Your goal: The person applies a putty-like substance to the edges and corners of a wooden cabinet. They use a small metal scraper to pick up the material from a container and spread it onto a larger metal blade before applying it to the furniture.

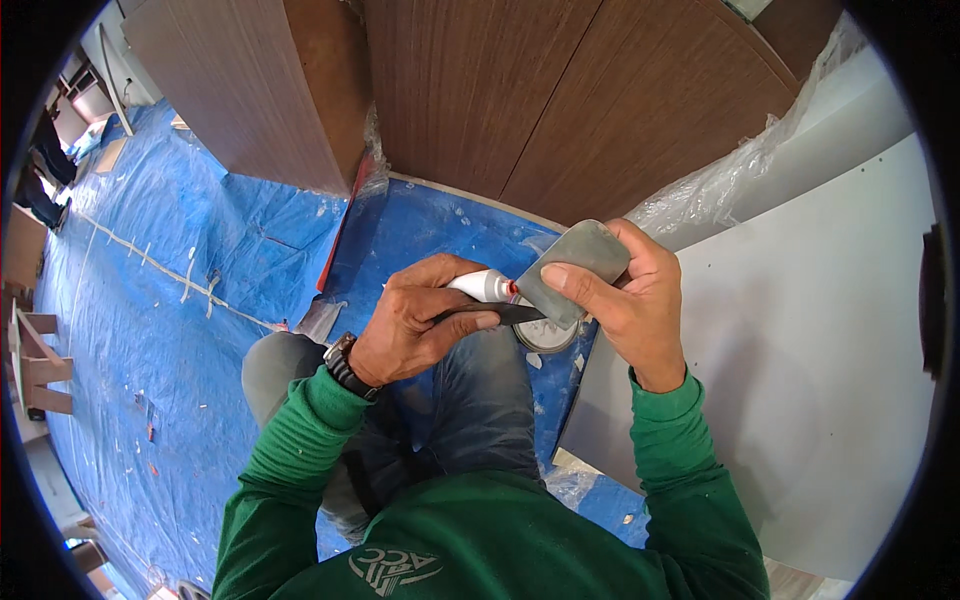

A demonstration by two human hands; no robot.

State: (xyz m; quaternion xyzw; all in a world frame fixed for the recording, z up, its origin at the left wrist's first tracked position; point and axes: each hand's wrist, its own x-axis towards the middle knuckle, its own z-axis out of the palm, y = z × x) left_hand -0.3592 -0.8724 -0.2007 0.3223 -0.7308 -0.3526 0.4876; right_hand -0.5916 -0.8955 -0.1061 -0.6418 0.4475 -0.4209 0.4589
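Observation:
My left hand (412, 318) is closed round a small white tube (480, 286) with a red tip. Between its thumb and fingers it also grips a thin dark spatula (518, 314). The tube's tip and the spatula's end both reach the edge of a flat grey plate (590, 262) with rounded corners, like a putty spreader. My right hand (640, 305) pinches that plate, thumb on the upper face and fingers behind. Below the plate, a round tin (547, 338) is partly hidden by it and the spatula.
Blue plastic sheeting (200, 370) covers the floor. Brown wood-grain panels (480, 90) stand ahead. A large white panel (800, 330) lies at my right, beside crumpled clear wrap (740, 175). Wooden pieces (45, 370) stand far left; a person's legs (48, 165) show beyond.

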